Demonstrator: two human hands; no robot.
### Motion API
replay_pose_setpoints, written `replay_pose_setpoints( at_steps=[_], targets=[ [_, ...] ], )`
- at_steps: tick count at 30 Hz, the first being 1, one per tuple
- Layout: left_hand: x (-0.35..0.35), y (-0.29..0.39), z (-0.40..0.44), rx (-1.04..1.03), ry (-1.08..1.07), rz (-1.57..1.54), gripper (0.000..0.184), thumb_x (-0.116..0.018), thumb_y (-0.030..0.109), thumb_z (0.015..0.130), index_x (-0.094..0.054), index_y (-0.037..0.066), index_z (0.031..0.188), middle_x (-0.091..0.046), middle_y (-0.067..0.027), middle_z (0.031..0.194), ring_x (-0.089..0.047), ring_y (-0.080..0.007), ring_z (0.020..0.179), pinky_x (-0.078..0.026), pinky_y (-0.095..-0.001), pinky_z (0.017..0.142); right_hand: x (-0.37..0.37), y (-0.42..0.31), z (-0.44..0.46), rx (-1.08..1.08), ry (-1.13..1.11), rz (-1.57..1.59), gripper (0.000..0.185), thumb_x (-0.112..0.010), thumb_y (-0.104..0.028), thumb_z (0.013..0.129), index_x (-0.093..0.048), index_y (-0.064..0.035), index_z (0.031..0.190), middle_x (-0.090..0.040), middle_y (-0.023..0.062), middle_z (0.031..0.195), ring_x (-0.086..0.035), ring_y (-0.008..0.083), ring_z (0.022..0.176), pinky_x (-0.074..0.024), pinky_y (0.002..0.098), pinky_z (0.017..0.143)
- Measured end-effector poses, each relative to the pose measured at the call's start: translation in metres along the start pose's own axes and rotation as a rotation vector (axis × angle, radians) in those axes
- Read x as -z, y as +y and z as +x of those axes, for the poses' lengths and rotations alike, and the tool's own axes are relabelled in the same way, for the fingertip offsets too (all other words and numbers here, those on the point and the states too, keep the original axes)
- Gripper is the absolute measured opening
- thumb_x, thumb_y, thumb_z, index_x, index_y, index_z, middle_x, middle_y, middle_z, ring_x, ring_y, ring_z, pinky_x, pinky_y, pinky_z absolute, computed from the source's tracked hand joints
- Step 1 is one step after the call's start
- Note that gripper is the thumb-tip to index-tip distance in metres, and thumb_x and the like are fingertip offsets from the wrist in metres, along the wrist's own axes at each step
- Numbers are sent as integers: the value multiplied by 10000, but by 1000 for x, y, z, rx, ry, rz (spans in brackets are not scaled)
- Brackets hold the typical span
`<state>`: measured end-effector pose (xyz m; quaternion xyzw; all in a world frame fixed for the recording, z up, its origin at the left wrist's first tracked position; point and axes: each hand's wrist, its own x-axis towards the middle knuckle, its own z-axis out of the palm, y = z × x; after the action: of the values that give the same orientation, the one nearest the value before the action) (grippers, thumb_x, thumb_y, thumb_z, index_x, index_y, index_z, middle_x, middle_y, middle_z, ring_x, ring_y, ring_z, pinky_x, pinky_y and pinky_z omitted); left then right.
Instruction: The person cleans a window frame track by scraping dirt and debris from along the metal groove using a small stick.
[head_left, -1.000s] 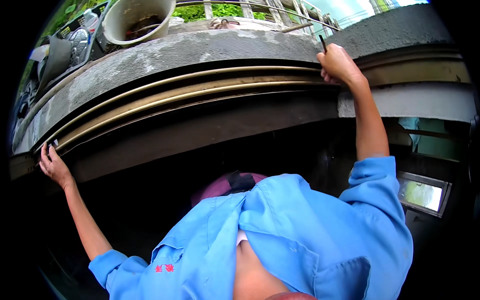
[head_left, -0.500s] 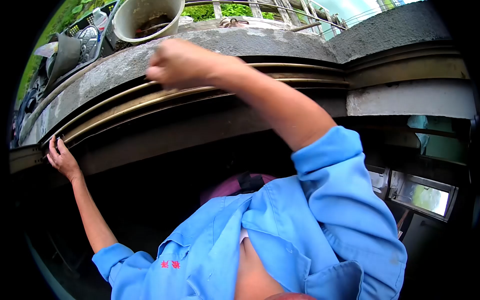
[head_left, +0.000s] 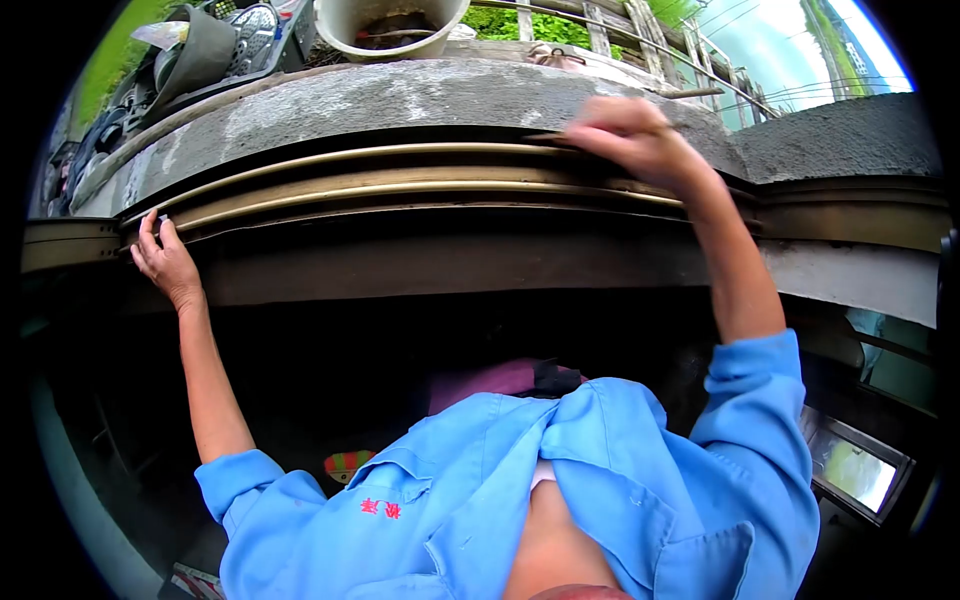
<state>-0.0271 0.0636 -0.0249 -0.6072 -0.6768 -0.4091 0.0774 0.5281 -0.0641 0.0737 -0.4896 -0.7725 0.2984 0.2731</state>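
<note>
At the left end of a long brown metal window track (head_left: 400,178), my left hand (head_left: 167,258) holds a small pale piece between thumb and fingers, against the rail. My right hand (head_left: 628,138) is closed around a thin dark stick-like tool (head_left: 545,136), above the right part of the track. The tool's tip points left, near the upper rail. Motion smears this hand slightly, and the tool's exact kind cannot be made out. Two light raised rails run along the track, below a rough concrete ledge (head_left: 400,98).
Beyond the ledge stand a pale bucket (head_left: 390,28) with dark contents, a grey pot (head_left: 207,52) and a dark crate (head_left: 290,38). A wooden fence (head_left: 655,45) is behind. A small window (head_left: 857,472) shows at the lower right.
My right hand swung left over the track, then came back to the right, still closed. My left hand stays at the track's left end. The view has shifted.
</note>
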Motion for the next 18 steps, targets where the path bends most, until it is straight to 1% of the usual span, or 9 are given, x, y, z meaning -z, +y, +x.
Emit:
replay_pose_setpoints(
  at_steps=[3,4,7,10,12,13,15,16,18],
  targets=[
    [3,0,0,-20,-23,9,323,-528,290,887,-587,172,1181,-560,-35,1259,-334,-387,1266,-211,-435,1095,-64,-28,88,129,-72,86,188,-631,-176,858,-670,7,838,-619,74,758,-586,159,711,-482,294,652],
    [3,4,-1,-14,-5,22,327,-533,294,887,-586,175,1186,-562,-37,1256,-338,-384,1263,-216,-435,1090,-84,-42,111,160,-71,-24,194,-636,-200,855,-679,-10,853,-627,90,780,-601,182,728,-488,315,661],
    [4,-7,4,-27,-41,-34,302,-542,278,885,-610,165,1157,-585,-38,1223,-375,-371,1230,-253,-429,1065,-104,-73,137,115,-73,-50,197,-636,-199,844,-688,-12,877,-656,116,817,-632,223,755,-503,336,702],
    [1,-24,14,-128,-32,59,263,-575,264,872,-646,161,1103,-624,-92,1074,-517,-289,1009,-405,-376,915,-81,-50,106,121,-55,-40,193,-638,-182,842,-689,-3,893,-659,113,802,-637,216,760,-507,322,699],
    [-8,-49,21,-61,-46,155,260,-601,261,862,-661,160,1094,-630,-120,1006,-529,-272,957,-424,-353,867,-41,-33,53,-25,4,0,202,-644,-196,857,-694,-4,892,-662,76,784,-621,154,734,-501,285,666],
    [-11,-58,24,-92,-44,126,276,-598,283,864,-656,169,1109,-628,-114,1033,-532,-273,971,-425,-352,879,-15,-36,21,-205,5,-7,201,-643,-197,862,-694,-7,905,-662,65,775,-606,130,721,-492,257,652],
    [-13,-89,35,-120,-47,151,306,-586,317,873,-645,177,1139,-623,-101,1094,-529,-270,1017,-414,-346,911,38,-22,-49,-168,41,-242,198,-621,-185,879,-690,-7,932,-655,59,745,-589,120,666,-474,247,600],
    [-12,-105,40,-120,-58,208,320,-577,331,879,-638,176,1153,-619,-94,1130,-523,-266,1050,-401,-343,932,56,-22,-84,-145,193,-333,196,-618,-182,883,-690,-6,928,-622,35,679,-554,97,582,-441,231,526],
    [-9,-112,43,-135,-110,142,331,-543,343,900,-624,179,1175,-601,-63,1200,-504,-256,1110,-371,-341,973,78,-58,-128,-640,429,-216,190,-621,-166,869,-686,10,838,-514,-22,554,-461,39,486,-357,207,436]
  ],
)
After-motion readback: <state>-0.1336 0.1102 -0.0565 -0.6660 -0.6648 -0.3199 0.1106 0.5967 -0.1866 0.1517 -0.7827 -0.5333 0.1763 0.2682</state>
